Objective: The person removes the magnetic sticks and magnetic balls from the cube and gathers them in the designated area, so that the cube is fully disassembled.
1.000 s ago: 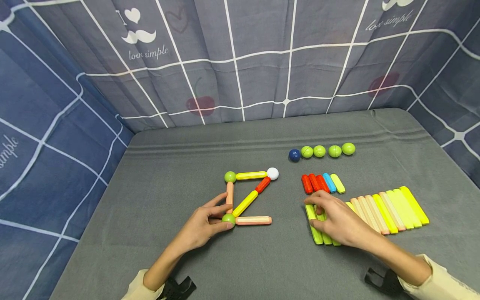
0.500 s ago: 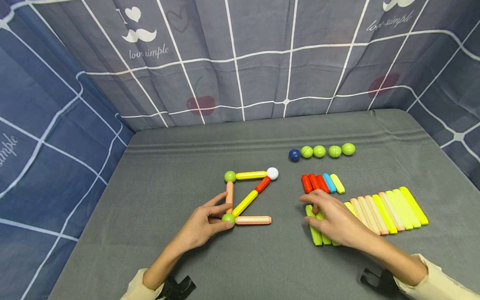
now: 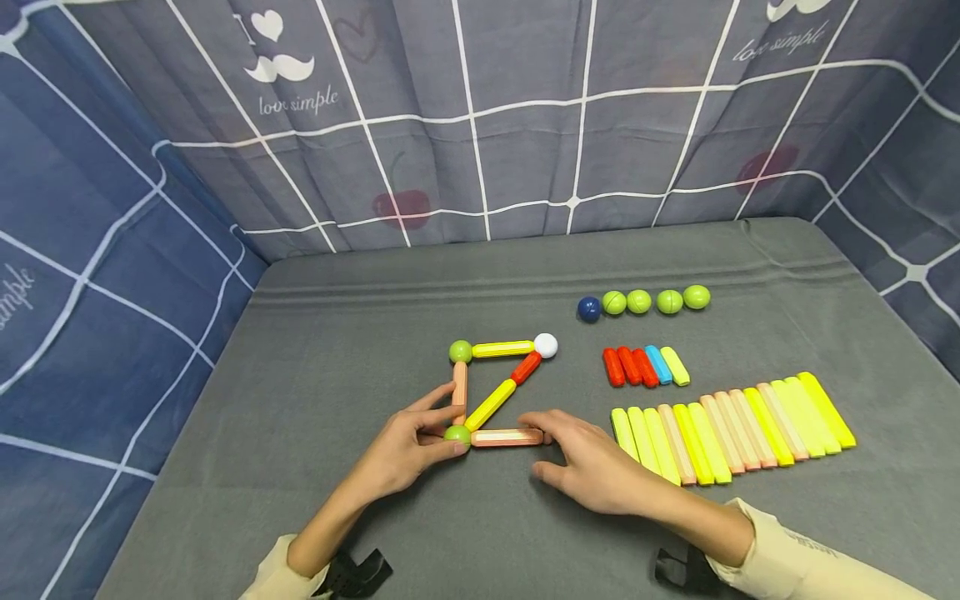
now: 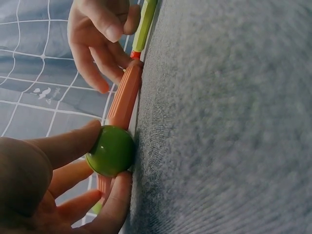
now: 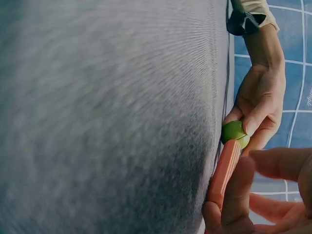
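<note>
In the head view, green, white, yellow, red and peach pieces form a joined figure on the grey cloth. Its lower-left corner is a green ball [image 3: 457,435], pinched between the thumb and fingers of my left hand [image 3: 408,450]. From that ball a peach stick [image 3: 506,437] runs right along the cloth. My right hand [image 3: 592,467] is at the stick's free end, fingertips touching it and the thumb held apart. A yellow stick [image 3: 491,405] and a red stick [image 3: 527,367] slant up to a white ball [image 3: 545,346]. In the left wrist view, the held ball [image 4: 111,151] is clear.
Yellow and peach sticks [image 3: 705,442] lie in a row right of my right hand. Short red, blue and yellow sticks [image 3: 632,367] lie behind them. Farther back sit a navy ball [image 3: 589,309] and several green balls [image 3: 639,302]. A checked curtain [image 3: 517,125] encloses the table.
My right hand has moved left, from over the row of long sticks to the peach stick's free end. My left hand stays on the green ball.
</note>
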`<state>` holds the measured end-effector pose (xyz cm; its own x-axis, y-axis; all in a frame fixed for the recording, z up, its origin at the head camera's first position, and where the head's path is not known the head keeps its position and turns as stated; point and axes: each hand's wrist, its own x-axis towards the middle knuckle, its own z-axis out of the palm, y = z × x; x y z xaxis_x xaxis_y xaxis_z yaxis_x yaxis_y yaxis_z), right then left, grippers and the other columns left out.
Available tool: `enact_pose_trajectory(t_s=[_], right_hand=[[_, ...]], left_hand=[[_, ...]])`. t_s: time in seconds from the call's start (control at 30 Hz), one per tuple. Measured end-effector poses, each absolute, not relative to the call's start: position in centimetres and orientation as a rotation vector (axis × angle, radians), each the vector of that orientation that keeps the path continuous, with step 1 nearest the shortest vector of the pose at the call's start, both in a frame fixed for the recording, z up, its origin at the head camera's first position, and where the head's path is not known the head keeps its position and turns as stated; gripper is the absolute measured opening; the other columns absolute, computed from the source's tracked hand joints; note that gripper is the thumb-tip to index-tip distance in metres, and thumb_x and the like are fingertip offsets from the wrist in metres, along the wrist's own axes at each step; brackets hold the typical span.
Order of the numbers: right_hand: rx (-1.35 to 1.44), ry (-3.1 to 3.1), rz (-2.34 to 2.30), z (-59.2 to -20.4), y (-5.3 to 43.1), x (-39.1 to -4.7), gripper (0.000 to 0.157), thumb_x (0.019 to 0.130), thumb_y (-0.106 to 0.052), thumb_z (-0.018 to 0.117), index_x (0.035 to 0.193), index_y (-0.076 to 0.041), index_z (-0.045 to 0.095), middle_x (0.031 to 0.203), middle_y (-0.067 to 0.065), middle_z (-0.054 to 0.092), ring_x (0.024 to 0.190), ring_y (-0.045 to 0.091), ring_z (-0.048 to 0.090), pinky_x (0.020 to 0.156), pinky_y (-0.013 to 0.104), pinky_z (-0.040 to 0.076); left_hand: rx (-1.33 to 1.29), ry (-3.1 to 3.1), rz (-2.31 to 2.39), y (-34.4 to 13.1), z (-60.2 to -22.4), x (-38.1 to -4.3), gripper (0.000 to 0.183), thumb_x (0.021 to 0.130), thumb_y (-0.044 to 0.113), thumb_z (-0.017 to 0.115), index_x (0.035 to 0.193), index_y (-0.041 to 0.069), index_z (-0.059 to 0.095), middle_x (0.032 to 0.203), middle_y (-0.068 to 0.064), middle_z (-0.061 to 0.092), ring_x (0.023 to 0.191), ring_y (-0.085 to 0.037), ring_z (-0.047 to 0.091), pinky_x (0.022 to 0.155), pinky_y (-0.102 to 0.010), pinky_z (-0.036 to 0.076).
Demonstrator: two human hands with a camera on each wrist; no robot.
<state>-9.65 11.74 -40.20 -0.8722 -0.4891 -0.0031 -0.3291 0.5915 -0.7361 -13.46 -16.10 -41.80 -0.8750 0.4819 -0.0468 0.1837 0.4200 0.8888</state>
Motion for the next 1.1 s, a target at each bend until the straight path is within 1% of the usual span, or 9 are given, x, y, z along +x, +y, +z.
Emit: enact_pose_trajectory(t_s=[0.17,0.3,0.47,0.7,0.87,1.1], right_hand=[[-0.618,2.577,-1.218,-40.4,11.3,-9.9,0.046,0.082,0.004,0.072,0.126,-0.005,0.061,0.102,-0.002,0.06,0.093,0.015,0.056,0.081,0.034,0.047],[-0.647,2.611,-1.191,-40.7,10.8,-10.1,0.042,0.08,0.007,0.072,0.119,-0.005,0.064,0.097,-0.004,0.058,0.086,0.012,0.055,0.075,0.029,0.047],[-0.65,2.617,-1.194,-40.9,10.6,-10.3,0.031,0.081,0.005,0.072,0.108,-0.008,0.067,0.085,-0.007,0.055,0.076,0.007,0.051,0.067,0.025,0.043],[-0.644,2.601,-1.221,-40.6,10.6,-10.1,0.017,0.087,-0.001,0.071,0.101,-0.011,0.07,0.081,-0.011,0.054,0.074,0.004,0.05,0.067,0.025,0.043],[-0.674,2.609,-1.195,-40.4,10.5,-9.9,0.015,0.09,-0.004,0.069,0.1,-0.015,0.071,0.081,-0.013,0.052,0.075,0.004,0.05,0.066,0.025,0.043],[-0.687,2.601,-1.188,-39.9,10.5,-9.5,0.014,0.091,-0.004,0.068,0.099,-0.015,0.071,0.08,-0.013,0.052,0.074,0.005,0.05,0.065,0.026,0.043]], left_hand=[[0.571,2.398,1.44,-16.1,-41.8,-13.5,0.051,0.085,0.011,0.079,0.132,0.001,0.062,0.155,-0.009,0.037,0.097,-0.02,0.062,0.079,-0.027,0.055],[0.57,2.396,1.449,-16.1,-41.9,-13.4,0.052,0.084,0.01,0.079,0.132,0.0,0.061,0.154,-0.01,0.037,0.097,-0.02,0.062,0.079,-0.027,0.055],[0.571,2.378,1.453,-16.1,-41.8,-13.3,0.052,0.085,0.011,0.078,0.133,-0.001,0.06,0.155,-0.011,0.035,0.097,-0.021,0.062,0.079,-0.027,0.055],[0.58,2.393,1.439,-16.1,-41.8,-13.3,0.052,0.086,0.011,0.078,0.133,-0.001,0.06,0.155,-0.011,0.035,0.096,-0.02,0.063,0.079,-0.027,0.055],[0.572,2.386,1.443,-16.0,-41.6,-13.2,0.052,0.086,0.008,0.077,0.133,-0.003,0.058,0.156,-0.012,0.033,0.096,-0.02,0.063,0.078,-0.026,0.055],[0.545,2.404,1.427,-15.4,-41.3,-12.7,0.05,0.086,0.002,0.076,0.132,-0.005,0.058,0.156,-0.013,0.034,0.096,-0.02,0.064,0.079,-0.026,0.055]])
